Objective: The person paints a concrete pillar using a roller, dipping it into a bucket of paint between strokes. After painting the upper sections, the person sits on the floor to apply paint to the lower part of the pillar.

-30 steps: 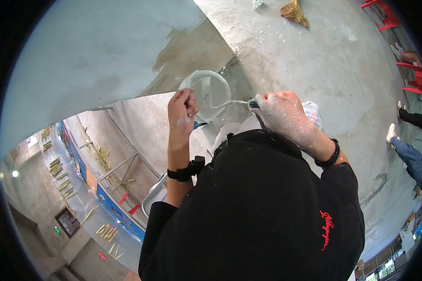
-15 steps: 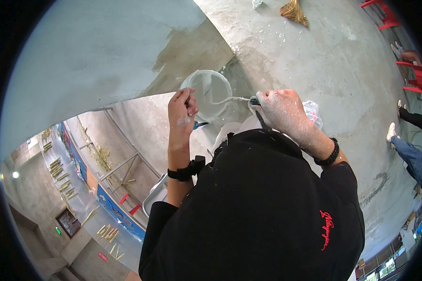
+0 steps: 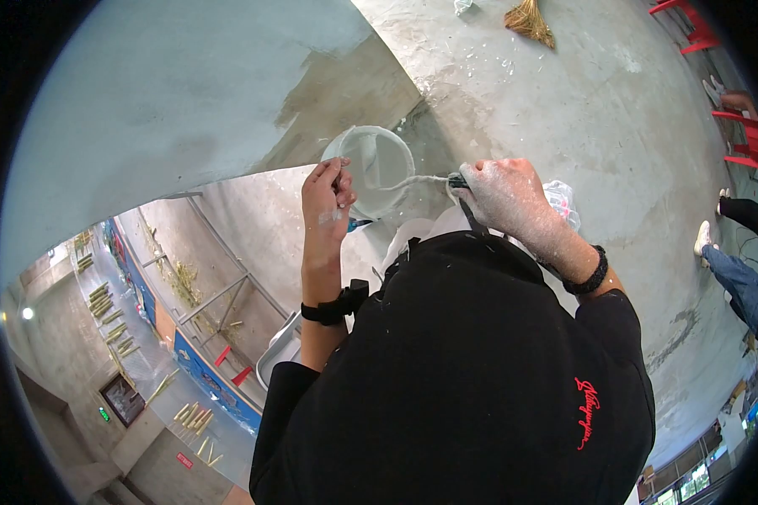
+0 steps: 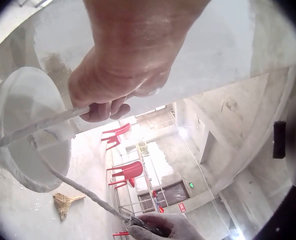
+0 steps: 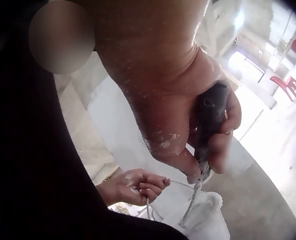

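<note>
Right now the right hand wraps tight round a black handle, a white-coated shaft running out past that grip and down into the bucket! Across from it, the left hand curls narrow on a thin pale bail, the bucket between both grips, nearer the left, a straw broom well beyond.

Head view bright, evenly lit, edges bowed, corners black; wrist views hazy, lights glaring.
</note>
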`<act>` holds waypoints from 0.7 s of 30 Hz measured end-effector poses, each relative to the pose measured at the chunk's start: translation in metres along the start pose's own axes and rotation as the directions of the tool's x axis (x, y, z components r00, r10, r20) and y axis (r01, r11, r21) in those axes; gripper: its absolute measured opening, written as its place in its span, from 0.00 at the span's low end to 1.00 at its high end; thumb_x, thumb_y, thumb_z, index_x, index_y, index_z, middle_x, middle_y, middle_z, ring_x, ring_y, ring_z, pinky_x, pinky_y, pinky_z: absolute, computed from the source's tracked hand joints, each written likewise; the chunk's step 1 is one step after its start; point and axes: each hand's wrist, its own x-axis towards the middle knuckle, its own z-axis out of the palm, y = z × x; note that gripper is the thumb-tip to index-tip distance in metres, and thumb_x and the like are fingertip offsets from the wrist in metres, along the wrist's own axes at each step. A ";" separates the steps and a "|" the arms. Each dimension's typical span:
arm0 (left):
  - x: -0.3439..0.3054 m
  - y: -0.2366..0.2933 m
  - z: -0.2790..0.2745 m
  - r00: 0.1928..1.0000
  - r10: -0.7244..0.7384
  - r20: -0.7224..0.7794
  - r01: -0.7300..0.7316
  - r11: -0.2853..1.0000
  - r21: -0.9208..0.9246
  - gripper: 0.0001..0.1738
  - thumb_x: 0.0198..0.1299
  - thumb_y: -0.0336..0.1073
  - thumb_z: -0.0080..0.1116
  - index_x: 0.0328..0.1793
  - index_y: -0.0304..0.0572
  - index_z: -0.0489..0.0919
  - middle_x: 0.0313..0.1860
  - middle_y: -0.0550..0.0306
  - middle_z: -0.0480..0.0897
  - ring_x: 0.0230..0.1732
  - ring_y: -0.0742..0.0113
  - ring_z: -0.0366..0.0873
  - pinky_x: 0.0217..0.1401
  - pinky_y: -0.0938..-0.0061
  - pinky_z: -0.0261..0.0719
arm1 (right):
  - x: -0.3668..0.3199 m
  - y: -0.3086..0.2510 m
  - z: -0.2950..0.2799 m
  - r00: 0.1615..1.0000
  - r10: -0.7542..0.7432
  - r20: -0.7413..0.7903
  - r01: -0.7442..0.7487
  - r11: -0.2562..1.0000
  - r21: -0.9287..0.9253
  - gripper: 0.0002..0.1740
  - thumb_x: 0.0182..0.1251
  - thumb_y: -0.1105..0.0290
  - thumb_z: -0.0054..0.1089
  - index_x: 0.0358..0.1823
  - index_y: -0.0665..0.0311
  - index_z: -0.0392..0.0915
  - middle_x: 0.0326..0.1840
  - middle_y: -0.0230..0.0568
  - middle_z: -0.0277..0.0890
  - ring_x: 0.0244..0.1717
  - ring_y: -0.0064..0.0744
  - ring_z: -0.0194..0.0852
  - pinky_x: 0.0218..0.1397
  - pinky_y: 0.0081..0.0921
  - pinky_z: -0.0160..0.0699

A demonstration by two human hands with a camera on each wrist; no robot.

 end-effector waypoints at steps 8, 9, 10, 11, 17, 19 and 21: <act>-0.002 0.001 0.000 1.000 -0.002 -0.015 0.003 1.000 0.008 0.10 0.69 0.35 0.48 0.44 0.35 0.73 0.18 0.66 0.65 0.15 0.79 0.55 0.23 0.81 0.58 | 0.002 -0.002 0.001 1.000 0.004 0.016 -0.004 1.000 -0.005 0.16 0.61 0.56 0.57 0.29 0.63 0.76 0.23 0.43 0.78 0.29 0.41 0.82 0.30 0.37 0.80; -0.002 0.001 0.000 1.000 -0.001 -0.014 0.001 1.000 0.008 0.10 0.69 0.35 0.48 0.44 0.35 0.73 0.18 0.66 0.65 0.15 0.79 0.55 0.23 0.80 0.58 | 0.002 -0.002 0.001 1.000 0.004 0.015 -0.004 1.000 -0.005 0.16 0.61 0.56 0.57 0.29 0.63 0.76 0.23 0.43 0.78 0.29 0.41 0.82 0.30 0.37 0.80; -0.002 0.002 0.000 1.000 -0.001 -0.014 0.001 1.000 0.007 0.10 0.69 0.35 0.48 0.44 0.35 0.73 0.18 0.66 0.65 0.15 0.79 0.55 0.23 0.80 0.58 | 0.002 -0.003 0.000 1.000 0.009 0.014 -0.009 1.000 -0.010 0.16 0.61 0.56 0.57 0.29 0.63 0.77 0.23 0.43 0.78 0.29 0.42 0.82 0.31 0.37 0.80; -0.003 0.002 0.000 1.000 -0.001 -0.013 0.001 1.000 0.009 0.10 0.69 0.35 0.48 0.44 0.35 0.73 0.18 0.66 0.65 0.15 0.79 0.55 0.23 0.80 0.58 | 0.002 -0.003 0.000 1.000 0.015 0.012 -0.014 1.000 -0.015 0.16 0.61 0.56 0.57 0.29 0.63 0.77 0.24 0.43 0.78 0.30 0.42 0.82 0.31 0.36 0.80; -0.003 0.002 -0.002 1.000 -0.005 -0.009 0.005 1.000 0.009 0.10 0.69 0.35 0.47 0.44 0.35 0.73 0.19 0.65 0.65 0.15 0.79 0.55 0.23 0.81 0.58 | 0.002 -0.002 0.002 1.000 0.019 0.021 -0.019 1.000 0.002 0.16 0.62 0.55 0.57 0.29 0.62 0.77 0.25 0.42 0.78 0.30 0.42 0.82 0.32 0.36 0.80; -0.002 0.001 -0.003 1.000 -0.007 -0.005 0.007 1.000 0.005 0.10 0.69 0.35 0.47 0.45 0.35 0.73 0.19 0.65 0.65 0.15 0.79 0.55 0.23 0.81 0.58 | 0.002 0.001 0.006 1.000 0.001 0.008 -0.001 1.000 0.004 0.16 0.61 0.55 0.57 0.29 0.61 0.77 0.25 0.42 0.78 0.30 0.42 0.82 0.32 0.36 0.80; 0.000 -0.001 -0.006 1.000 0.002 -0.013 -0.002 1.000 0.009 0.10 0.69 0.35 0.47 0.45 0.35 0.73 0.19 0.66 0.65 0.15 0.79 0.55 0.23 0.81 0.57 | 0.002 0.002 0.007 1.000 -0.016 -0.004 0.016 1.000 0.007 0.15 0.61 0.55 0.57 0.29 0.61 0.77 0.25 0.42 0.78 0.30 0.42 0.82 0.32 0.36 0.80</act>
